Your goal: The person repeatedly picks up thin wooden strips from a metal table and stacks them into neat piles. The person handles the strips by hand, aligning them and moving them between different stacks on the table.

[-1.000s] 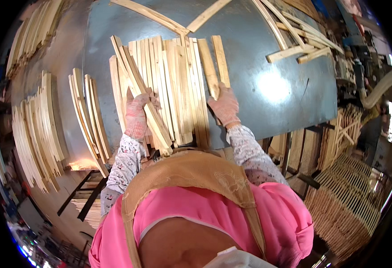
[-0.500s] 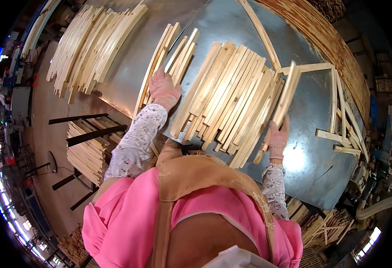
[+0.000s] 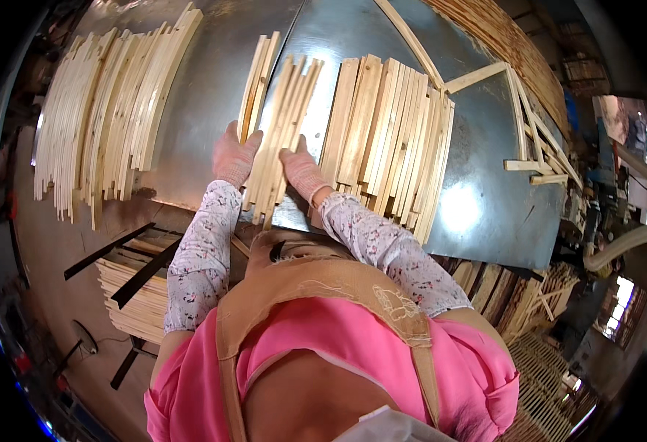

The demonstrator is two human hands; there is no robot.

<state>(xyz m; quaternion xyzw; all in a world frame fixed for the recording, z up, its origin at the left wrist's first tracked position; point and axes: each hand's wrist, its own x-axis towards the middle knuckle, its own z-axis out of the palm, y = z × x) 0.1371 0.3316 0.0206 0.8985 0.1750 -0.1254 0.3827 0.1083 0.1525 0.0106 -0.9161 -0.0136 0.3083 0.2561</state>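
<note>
Two light wooden strips stand between the thumb and fingers of my left hand, which is closed around their near part. Just right of them, a small bunch of wooden strips lies slanted on the metal tabletop. My right hand is closed at that bunch's right edge, its thumb against the wood; some of its fingers are hidden. Both hands wear pale pink gloves. Right of my right hand lies a wider row of wooden strips, side by side with uneven near ends.
A large row of strips lies at the left of the metal table. Long battens and loose pieces lie at the right, beside a brown board edge. A dark-framed rack with stacked strips stands below left.
My right hand has come from the far right to the small bunch beside my left hand; the strip it held there is no longer separate. The whole view has shifted.
</note>
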